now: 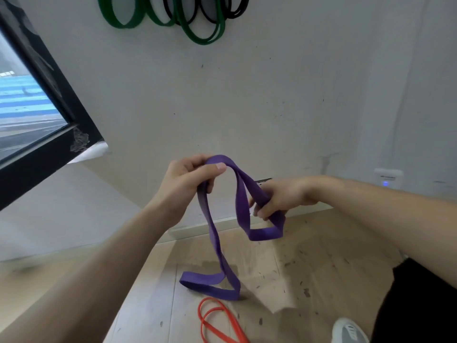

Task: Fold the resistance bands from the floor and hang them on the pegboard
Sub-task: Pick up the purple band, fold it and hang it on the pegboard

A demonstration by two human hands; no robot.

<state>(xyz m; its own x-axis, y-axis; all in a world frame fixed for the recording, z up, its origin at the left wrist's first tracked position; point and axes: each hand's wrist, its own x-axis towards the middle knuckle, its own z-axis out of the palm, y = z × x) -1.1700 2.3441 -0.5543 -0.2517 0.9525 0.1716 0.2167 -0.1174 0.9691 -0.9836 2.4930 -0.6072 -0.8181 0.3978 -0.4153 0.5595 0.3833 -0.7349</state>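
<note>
— Left forearm (99,268) sits closest, low in the view. What have the hands got?

— Both grip the purple band (241,206). The left hand (184,184) has fingers and thumb curled round the top of a fold, held up before the wall. The right hand (279,198), just beside it and lower, is closed round two strands. The rest hangs down, and its bottom loop seems to rest on the floor (148,305), near the orange band (212,318).

— How will it handle?

— Light, limp and rubbery, I'd judge. It droops and twists, so take it at the folds with the strands stacked flat, or it may spring open.

— Anything unclear?

— The pegs are cut off at the top edge. Only the lower loops of the green bands (202,33) and black bands (237,11) show. The orange band runs out of the bottom edge, and the right fingers are mostly hidden.
</note>
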